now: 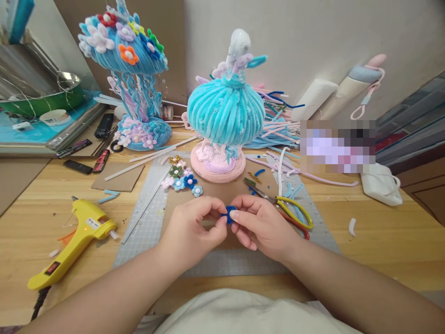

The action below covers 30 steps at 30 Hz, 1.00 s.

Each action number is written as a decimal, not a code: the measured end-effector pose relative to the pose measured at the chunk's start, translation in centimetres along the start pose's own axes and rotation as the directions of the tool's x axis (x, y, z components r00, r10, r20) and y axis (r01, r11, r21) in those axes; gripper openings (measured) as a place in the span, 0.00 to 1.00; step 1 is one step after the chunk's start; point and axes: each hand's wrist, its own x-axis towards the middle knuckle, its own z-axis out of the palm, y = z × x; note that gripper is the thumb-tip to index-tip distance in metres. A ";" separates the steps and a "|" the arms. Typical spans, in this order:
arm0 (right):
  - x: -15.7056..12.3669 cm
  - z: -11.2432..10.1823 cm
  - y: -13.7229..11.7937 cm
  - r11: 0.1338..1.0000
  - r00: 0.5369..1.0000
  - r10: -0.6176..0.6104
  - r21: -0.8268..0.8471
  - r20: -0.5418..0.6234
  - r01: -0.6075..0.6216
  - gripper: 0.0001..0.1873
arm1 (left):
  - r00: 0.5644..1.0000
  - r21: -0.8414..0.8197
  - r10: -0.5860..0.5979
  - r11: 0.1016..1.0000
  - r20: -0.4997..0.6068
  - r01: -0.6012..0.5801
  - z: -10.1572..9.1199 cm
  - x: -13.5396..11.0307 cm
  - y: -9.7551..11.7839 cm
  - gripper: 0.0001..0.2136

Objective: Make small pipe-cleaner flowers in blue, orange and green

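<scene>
On the counter [347,204], left: yellow glue gun [83,227]; could burn, if heated, should the left forearm [114,287] stray. Small flowers [179,185], on the mat [146,227]; a knock could scatter them. Left hand [194,227]: thumb and forefinger pinching blue piece [229,215], held centre; uneven pull might distort it. Right hand [267,222]: thumb and fingers closed on same. Scissors [281,201], beside right hand; careless reach could catch blades.

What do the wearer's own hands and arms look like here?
The left hand and right hand are ungloved, with no ring, watch or bracelet visible. No sleeves show on the forearms. A pale, off-white garment appears at the bottom edge.
</scene>
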 end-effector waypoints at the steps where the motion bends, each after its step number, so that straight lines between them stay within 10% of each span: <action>1: 0.0 0.0 0.0 1.000 1.000 -0.002 0.005 0.002 0.002 0.09 | 1.000 -0.005 0.001 1.000 -0.002 -0.001 0.0 0.0 0.0 0.04; 20: 0.2 0.0 -0.2 0.999 0.996 -0.052 -0.014 -0.072 0.051 0.07 | 0.993 -0.062 0.111 0.992 -0.034 -0.113 0.3 -0.2 0.3 0.05; 30: 0.1 0.1 -0.6 0.942 0.998 -0.063 -0.332 -0.015 0.054 0.06 | 0.915 -0.427 -0.376 0.810 0.146 0.401 0.3 0.9 0.3 0.03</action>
